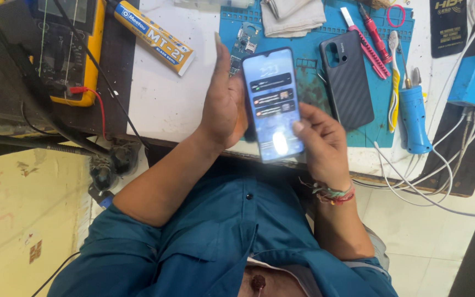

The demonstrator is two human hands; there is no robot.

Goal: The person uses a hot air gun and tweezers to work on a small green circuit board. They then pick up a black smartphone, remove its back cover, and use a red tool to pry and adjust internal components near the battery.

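We see both forearms rise from the blue shirt toward the edge of the workbench [166, 104]. The left hand [224, 104] stands edge-on, palm flat against the left side of the smartphone [273, 104], fingers straight and together, pointing away from the body. The right hand [320, 140] cups the smartphone's lower right corner, thumb pressed on the lit screen, fingers curled behind it. The smartphone is held upright between both hands, just above the blue mat [314, 22]. Right of the smartphone on that mat lies a black phone case [347, 80].
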